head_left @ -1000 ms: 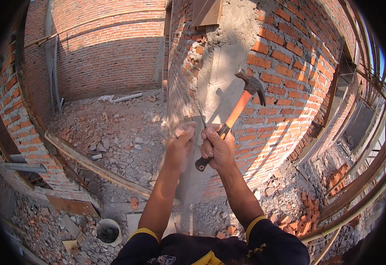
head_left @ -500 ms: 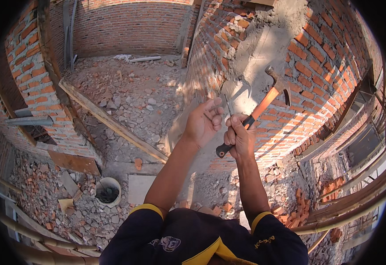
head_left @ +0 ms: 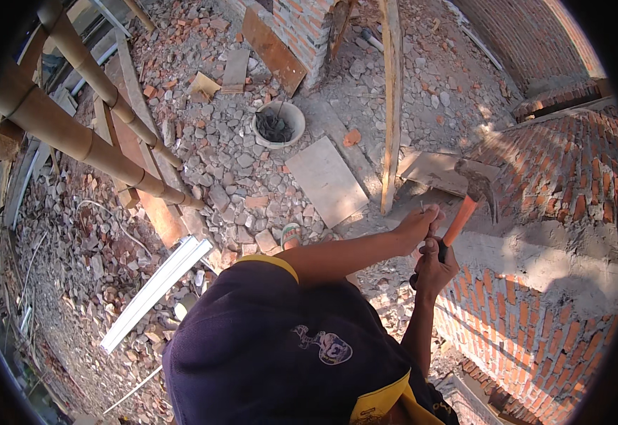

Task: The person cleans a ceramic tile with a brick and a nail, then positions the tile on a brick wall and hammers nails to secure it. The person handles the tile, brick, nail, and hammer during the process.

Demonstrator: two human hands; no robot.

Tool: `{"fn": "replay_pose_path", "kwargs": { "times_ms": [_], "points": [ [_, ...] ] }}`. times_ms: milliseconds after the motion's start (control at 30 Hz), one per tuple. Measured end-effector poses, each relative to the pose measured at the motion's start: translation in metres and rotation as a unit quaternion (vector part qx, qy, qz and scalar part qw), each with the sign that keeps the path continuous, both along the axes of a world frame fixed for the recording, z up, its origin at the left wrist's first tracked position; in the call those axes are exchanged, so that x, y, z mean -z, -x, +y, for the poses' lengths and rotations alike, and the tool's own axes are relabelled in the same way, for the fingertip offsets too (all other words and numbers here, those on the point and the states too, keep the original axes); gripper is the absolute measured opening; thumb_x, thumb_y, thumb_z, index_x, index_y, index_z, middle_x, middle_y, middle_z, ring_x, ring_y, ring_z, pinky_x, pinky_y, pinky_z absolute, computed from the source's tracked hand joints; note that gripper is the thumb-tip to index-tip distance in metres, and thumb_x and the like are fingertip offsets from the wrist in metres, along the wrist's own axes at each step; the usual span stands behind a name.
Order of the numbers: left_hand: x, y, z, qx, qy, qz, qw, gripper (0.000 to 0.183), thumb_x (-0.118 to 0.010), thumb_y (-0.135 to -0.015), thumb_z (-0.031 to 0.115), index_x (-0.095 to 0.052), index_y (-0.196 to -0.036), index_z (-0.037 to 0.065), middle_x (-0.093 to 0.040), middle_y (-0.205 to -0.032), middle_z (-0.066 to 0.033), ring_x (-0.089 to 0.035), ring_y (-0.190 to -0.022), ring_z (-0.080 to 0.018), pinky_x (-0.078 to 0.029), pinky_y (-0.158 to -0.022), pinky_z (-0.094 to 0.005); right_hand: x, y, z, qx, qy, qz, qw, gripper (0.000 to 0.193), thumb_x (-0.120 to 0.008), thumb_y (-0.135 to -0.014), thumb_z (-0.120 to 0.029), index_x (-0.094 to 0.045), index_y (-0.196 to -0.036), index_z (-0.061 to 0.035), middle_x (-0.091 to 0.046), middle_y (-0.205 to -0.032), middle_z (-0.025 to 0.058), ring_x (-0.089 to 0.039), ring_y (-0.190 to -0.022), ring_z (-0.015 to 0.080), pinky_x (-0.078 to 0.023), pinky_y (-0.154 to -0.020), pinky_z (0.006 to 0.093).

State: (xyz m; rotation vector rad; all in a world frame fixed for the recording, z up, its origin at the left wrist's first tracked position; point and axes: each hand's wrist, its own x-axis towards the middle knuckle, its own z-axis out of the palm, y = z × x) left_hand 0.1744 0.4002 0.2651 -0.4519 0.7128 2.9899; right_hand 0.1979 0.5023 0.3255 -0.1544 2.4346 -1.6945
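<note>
My right hand (head_left: 435, 270) is wrapped round the dark grip of a claw hammer (head_left: 458, 224). Its orange shaft slants up to the right, and the metal head is at the top over the wall ledge. Close beside it, nearly touching, my left hand (head_left: 421, 228) has its fingers pinched together. A thin nail (head_left: 422, 205) pokes up from those fingertips, small and partly hidden. Beneath the hammer runs a brick wall (head_left: 511, 322) with a grey mortar top (head_left: 521, 249); a flat board (head_left: 450, 173) lies by its far side.
A wooden post (head_left: 390, 106) stands beyond my hands. On the rubble floor are a pale bucket (head_left: 296, 120) with dark contents and a flat grey panel (head_left: 327, 180). Bamboo poles (head_left: 75, 134) cross the left, near white metal profiles (head_left: 157, 292). A sandaled foot (head_left: 291, 237) shows below me.
The view has swung left toward the bucket and bamboo. My left hand, loosely open before, is now pinched on the nail that stuck up by my right hand. The hammer stays in my right.
</note>
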Motion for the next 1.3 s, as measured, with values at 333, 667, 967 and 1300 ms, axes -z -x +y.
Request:
{"fn": "replay_pose_path", "kwargs": {
  "times_ms": [333,667,967,1300],
  "points": [
    [0.050,-0.085,-0.059,-0.041,0.075,-0.224,0.971,0.048,-0.063,-0.091,0.053,-0.063,-0.100,0.006,-0.049,-0.071,0.0021,-0.043,-0.063,-0.0099,-0.037,-0.058,-0.0286,0.089,-0.026,-0.026,-0.237,-0.009,-0.048,0.970,0.018,-0.057,-0.095,-0.016,-0.062,-0.095,0.0012,-0.055,-0.069,0.0000,-0.046,-0.061,0.0063,-0.039,-0.056,0.0247],
    [0.181,-0.129,-0.129,-0.021,0.292,-0.469,0.833,0.037,-0.067,-0.081,0.038,-0.065,-0.079,0.002,-0.060,-0.070,-0.0065,-0.058,-0.066,-0.0181,-0.046,-0.066,-0.0364,0.152,-0.034,-0.103,-0.415,-0.115,-0.262,0.864,0.031,-0.060,-0.091,-0.022,-0.063,-0.110,0.0028,-0.065,-0.081,0.0225,-0.066,-0.072,0.0340,-0.049,-0.066,0.0398],
    [0.390,-0.217,-0.268,0.044,0.339,-0.493,0.800,0.029,-0.065,-0.080,0.026,-0.059,-0.068,0.001,-0.053,-0.057,-0.0081,-0.057,-0.058,-0.0172,-0.041,-0.056,-0.0378,0.386,0.051,-0.229,-0.210,-0.180,-0.154,0.949,0.018,-0.063,-0.089,-0.011,-0.072,-0.101,-0.0001,-0.071,-0.090,0.0163,-0.069,-0.084,0.0284,-0.053,-0.077,0.0357],
    [0.441,-0.239,-0.322,0.039,0.417,-0.532,0.736,0.021,-0.060,-0.079,0.015,-0.059,-0.087,-0.004,-0.057,-0.068,-0.0134,-0.061,-0.063,-0.0225,-0.045,-0.059,-0.0407,0.658,0.123,-0.474,-0.314,-0.203,0.069,0.925,0.018,-0.061,-0.082,0.001,-0.073,-0.096,-0.0011,-0.069,-0.091,0.0221,-0.067,-0.085,0.0376,-0.054,-0.075,0.0424]
  ]
}}
